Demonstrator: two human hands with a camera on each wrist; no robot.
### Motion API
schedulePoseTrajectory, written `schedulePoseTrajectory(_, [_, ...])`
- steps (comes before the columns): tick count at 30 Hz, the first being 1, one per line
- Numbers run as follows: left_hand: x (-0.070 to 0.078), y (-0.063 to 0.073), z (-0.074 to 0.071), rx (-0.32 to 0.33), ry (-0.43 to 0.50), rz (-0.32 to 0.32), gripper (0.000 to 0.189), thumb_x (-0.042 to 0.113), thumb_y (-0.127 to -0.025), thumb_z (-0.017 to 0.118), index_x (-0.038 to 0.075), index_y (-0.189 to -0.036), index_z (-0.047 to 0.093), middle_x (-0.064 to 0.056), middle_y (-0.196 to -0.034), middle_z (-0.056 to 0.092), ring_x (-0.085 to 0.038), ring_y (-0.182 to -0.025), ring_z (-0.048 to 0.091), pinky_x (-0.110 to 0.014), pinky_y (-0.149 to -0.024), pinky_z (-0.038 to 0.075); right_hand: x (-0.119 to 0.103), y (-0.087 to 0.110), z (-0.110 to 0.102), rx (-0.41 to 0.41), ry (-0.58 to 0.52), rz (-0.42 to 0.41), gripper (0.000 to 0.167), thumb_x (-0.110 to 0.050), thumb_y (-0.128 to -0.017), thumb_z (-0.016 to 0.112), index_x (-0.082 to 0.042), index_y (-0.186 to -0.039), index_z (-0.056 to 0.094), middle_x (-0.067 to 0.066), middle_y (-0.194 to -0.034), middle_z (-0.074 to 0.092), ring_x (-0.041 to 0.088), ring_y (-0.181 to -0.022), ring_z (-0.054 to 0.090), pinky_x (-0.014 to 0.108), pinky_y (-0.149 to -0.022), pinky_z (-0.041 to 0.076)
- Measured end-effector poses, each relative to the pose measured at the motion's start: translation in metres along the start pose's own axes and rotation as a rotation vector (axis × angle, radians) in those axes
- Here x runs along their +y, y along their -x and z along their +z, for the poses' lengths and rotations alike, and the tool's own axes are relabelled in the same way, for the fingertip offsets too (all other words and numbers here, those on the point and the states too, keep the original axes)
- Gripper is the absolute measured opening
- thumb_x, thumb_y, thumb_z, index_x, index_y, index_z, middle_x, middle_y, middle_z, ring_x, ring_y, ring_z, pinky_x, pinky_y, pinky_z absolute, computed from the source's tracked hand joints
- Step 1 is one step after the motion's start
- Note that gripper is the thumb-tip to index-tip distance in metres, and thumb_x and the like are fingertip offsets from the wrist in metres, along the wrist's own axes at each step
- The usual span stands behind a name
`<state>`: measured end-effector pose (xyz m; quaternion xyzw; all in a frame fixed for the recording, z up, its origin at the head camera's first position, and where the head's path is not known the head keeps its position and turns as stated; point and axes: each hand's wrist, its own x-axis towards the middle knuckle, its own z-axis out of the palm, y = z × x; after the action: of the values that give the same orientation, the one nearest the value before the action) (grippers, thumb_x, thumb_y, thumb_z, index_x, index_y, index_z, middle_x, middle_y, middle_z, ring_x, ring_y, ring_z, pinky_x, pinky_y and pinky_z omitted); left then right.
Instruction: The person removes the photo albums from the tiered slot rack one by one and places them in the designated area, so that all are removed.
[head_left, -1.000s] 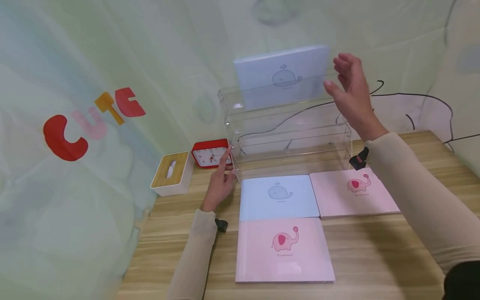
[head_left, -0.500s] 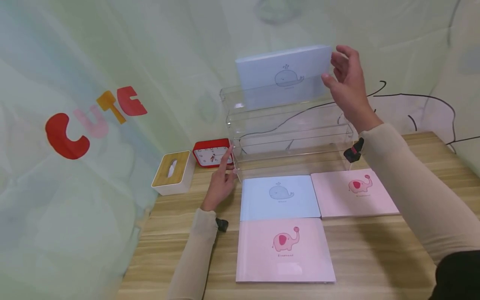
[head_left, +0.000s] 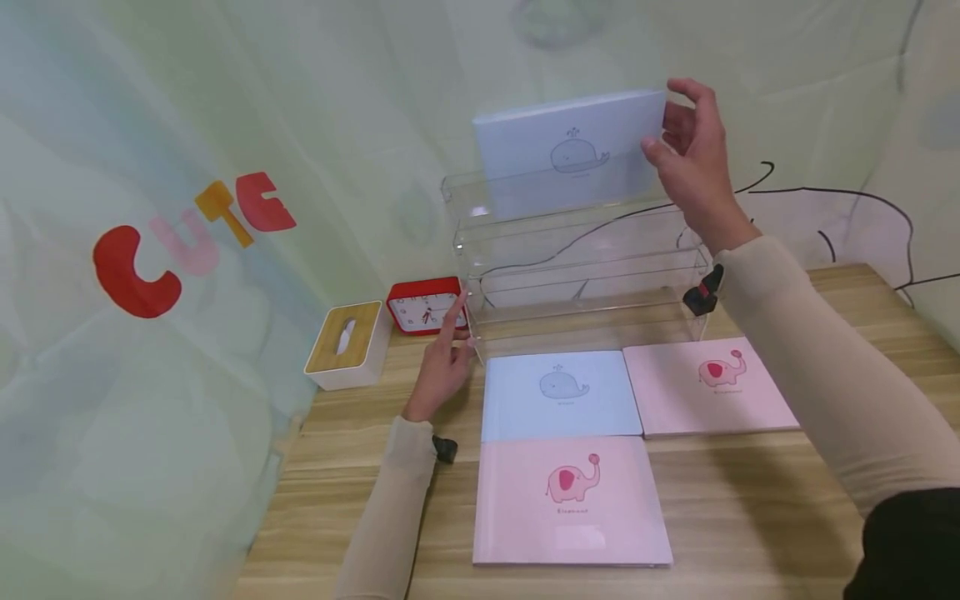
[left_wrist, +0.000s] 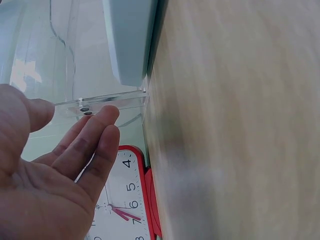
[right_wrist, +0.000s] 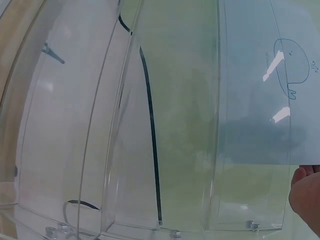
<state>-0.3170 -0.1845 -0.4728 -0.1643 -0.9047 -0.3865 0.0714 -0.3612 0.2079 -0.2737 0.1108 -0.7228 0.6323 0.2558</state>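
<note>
A light blue whale picture book [head_left: 566, 125] stands upright in the top tier of a clear acrylic rack [head_left: 577, 268]. At the book's right edge is my right hand [head_left: 701, 167], its bent fingers and thumb right at that edge; in the right wrist view the thumb [right_wrist: 306, 192] shows just beside the edge rather than over the cover. My left hand [head_left: 440, 371] is at the rack's lower left side panel, index finger extended along it. In the left wrist view the left hand's fingers [left_wrist: 92, 145] lie loosely extended by the panel.
A second whale book [head_left: 558, 396] and two pink elephant books, one in front [head_left: 517, 508] and one at right [head_left: 667, 400], lie flat before the rack. A red clock [head_left: 423, 308] and a tissue box [head_left: 367, 367] stand left of it. Curtain fabric hangs behind.
My right hand has moved a little up and left, closer to the standing whale book, its thumb now overlapping the cover in the head view. My left hand has kept its place.
</note>
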Motion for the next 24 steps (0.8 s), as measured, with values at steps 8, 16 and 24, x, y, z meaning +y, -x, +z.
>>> schedulePoseTrajectory(8, [-0.002, -0.001, 0.002, 0.003, 0.006, 0.009, 0.088, 0.014, -0.110, 0.058, 0.058, -0.167, 0.008, -0.017, -0.137, 0.066, -0.030, -0.093, 0.070, -0.036, -0.079, 0.059, 0.003, -0.014, -0.004, 0.002, 0.000, -0.064, 0.050, -0.005, -0.107, 0.059, -0.026, -0.152, 0.053, 0.011, -0.151, 0.064, 0.020, -0.131, 0.063, 0.037, -0.120, 0.048])
schedulePoseTrajectory(16, [0.000, 0.000, 0.003, 0.005, 0.004, 0.018, 0.087, 0.013, -0.110, 0.059, 0.056, -0.168, 0.010, -0.017, -0.136, 0.066, -0.033, -0.115, 0.071, -0.047, -0.089, 0.064, 0.001, -0.024, -0.004, -0.012, -0.003, -0.059, 0.033, -0.008, -0.106, 0.063, -0.021, -0.136, 0.070, 0.006, -0.146, 0.068, 0.016, -0.127, 0.064, 0.034, -0.119, 0.049])
schedulePoseTrajectory(24, [0.002, 0.001, 0.001, 0.002, 0.004, 0.014, 0.087, 0.016, -0.110, 0.059, 0.057, -0.168, 0.009, -0.018, -0.137, 0.066, -0.032, -0.107, 0.072, -0.045, -0.086, 0.063, -0.001, -0.033, -0.005, -0.014, -0.079, -0.017, 0.027, -0.006, -0.103, 0.069, -0.017, -0.126, 0.080, -0.001, -0.126, 0.077, 0.014, -0.114, 0.067, 0.029, -0.109, 0.050])
